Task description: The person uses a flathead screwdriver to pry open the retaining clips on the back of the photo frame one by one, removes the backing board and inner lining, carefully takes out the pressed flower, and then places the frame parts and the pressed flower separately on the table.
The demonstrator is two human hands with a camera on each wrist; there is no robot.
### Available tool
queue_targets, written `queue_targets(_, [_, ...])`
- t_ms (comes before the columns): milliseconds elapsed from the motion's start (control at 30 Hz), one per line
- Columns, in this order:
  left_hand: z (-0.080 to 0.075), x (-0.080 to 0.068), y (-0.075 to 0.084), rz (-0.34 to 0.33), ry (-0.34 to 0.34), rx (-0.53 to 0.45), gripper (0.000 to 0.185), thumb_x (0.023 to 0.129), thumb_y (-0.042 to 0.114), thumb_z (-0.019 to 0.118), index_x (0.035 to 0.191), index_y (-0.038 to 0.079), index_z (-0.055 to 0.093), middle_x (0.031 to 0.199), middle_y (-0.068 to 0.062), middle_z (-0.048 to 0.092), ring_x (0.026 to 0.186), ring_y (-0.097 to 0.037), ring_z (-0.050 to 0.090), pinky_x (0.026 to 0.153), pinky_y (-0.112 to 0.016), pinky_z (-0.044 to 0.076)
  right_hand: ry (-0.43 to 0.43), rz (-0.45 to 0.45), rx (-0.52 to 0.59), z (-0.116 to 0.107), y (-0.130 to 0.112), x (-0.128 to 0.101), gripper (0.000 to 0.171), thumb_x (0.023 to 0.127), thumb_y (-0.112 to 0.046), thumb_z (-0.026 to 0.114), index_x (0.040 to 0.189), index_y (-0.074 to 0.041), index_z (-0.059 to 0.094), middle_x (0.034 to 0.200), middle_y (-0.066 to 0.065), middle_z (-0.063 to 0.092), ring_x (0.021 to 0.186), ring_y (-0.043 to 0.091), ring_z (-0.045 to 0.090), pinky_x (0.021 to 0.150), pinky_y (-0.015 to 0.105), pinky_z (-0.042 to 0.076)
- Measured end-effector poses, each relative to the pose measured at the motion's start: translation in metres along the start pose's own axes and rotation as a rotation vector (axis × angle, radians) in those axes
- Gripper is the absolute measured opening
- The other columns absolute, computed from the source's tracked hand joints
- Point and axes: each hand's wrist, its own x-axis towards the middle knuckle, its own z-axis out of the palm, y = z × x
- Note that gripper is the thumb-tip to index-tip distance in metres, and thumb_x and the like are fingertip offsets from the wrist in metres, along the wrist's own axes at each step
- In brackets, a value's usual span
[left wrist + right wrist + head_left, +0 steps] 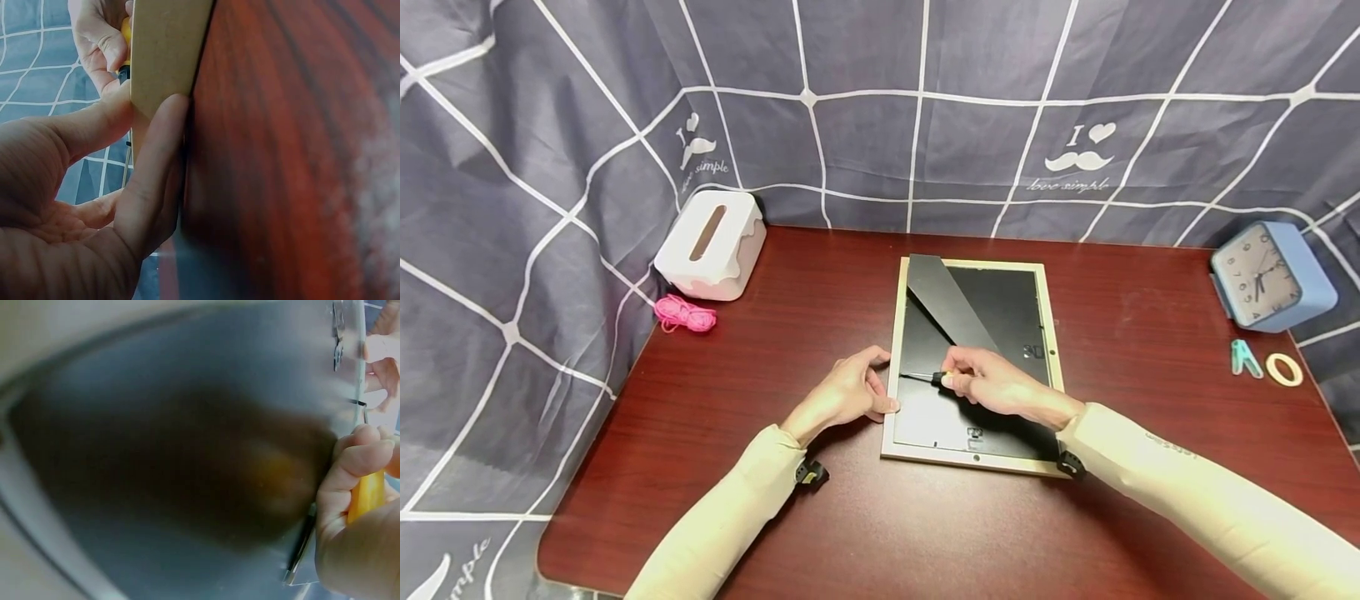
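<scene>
A picture frame [891, 392] with a pale wooden rim lies face down on the dark red table [775, 517]; its black backing board has its stand flap [947, 304] raised. My right hand [981, 382] grips a small screwdriver [925, 377] with a yellow handle [367, 495], and the tip points at the frame's left inner edge. My left hand [857, 392] holds the frame's left rim [164, 56], thumb and fingers pressed against its side.
A white tissue box [711, 243] and a pink cord bundle [685, 314] lie at the back left. A blue clock [1270, 277], a teal clip [1243, 358] and a tape roll [1283, 368] sit at the right. Checked cloth surrounds the table.
</scene>
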Motion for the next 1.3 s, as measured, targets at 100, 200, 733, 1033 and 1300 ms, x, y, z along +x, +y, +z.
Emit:
queue_targets(100, [0.0,0.0,-0.001,-0.001,-0.005,-0.007,0.079,0.084,-0.002,0.091,0.152,0.004,0.051,0.088,-0.014,0.072,0.064,-0.022,0.079,0.066,-0.036,0.071,-0.002,0.004,0.001,0.0,-0.001,0.0,0.01,0.108,-0.007,0.062,0.098,-0.005,0.062,0.082,0.001,0.058,0.075,0.017,0.056,0.065,0.023,0.049])
queue_targets(200, [-0.001,0.0,-0.001,0.003,-0.006,-0.003,0.079,0.084,-0.002,0.091,0.152,0.004,0.051,0.088,-0.013,0.073,0.064,-0.022,0.079,0.066,-0.036,0.071,0.0,0.004,0.0,0.001,-0.002,-0.001,0.01,0.108,-0.006,0.063,0.098,-0.005,0.062,0.082,0.001,0.058,0.075,0.016,0.056,0.065,0.022,0.049])
queue_targets(733, [0.001,-0.002,-0.001,-0.001,0.003,-0.019,0.082,0.084,-0.004,0.091,0.154,0.003,0.05,0.089,-0.014,0.071,0.065,-0.02,0.078,0.067,-0.035,0.072,0.016,0.0,-0.032,0.004,-0.006,0.0,0.007,0.106,-0.005,0.065,0.099,-0.004,0.064,0.084,0.005,0.066,0.072,0.016,0.058,0.064,0.024,0.05])
queue_targets(1033, [0.0,0.002,-0.003,-0.005,-0.011,-0.004,0.086,0.084,0.002,0.093,0.158,0.007,0.05,0.089,-0.009,0.072,0.068,-0.02,0.08,0.074,-0.034,0.072,0.051,-0.032,-0.107,0.002,-0.007,-0.008,0.007,0.105,-0.007,0.067,0.099,-0.008,0.066,0.084,0.004,0.072,0.071,0.015,0.061,0.065,0.026,0.052])
queue_targets(1300, [-0.016,0.015,0.004,-0.004,0.001,-0.101,0.069,0.094,0.007,0.085,0.155,0.003,0.052,0.094,-0.013,0.074,0.072,-0.019,0.078,0.071,-0.039,0.073,0.104,-0.035,-0.04,0.007,-0.013,-0.025,0.005,0.104,-0.004,0.066,0.102,-0.009,0.067,0.087,0.009,0.073,0.069,0.016,0.059,0.062,0.024,0.048])
